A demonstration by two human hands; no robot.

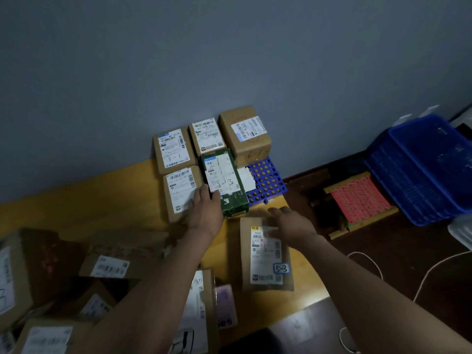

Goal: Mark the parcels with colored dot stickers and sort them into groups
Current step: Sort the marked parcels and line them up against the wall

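Note:
A green parcel (228,185) marked 3-3 lies on a blue perforated pallet (267,181) among several brown parcels by the wall, one marked 3-1 (173,150). My left hand (205,209) rests against the green parcel's near left corner, fingers fairly straight. My right hand (291,222) hovers open and blurred over the far end of a brown parcel (265,254) with a blue 5-3 tag, lying on the wooden floor. No dot stickers can be made out.
More brown parcels (107,267) are piled at lower left. A blue plastic crate (421,169) and a small stool with a red woven seat (357,200) stand to the right. White cables (434,269) trail over the dark floor.

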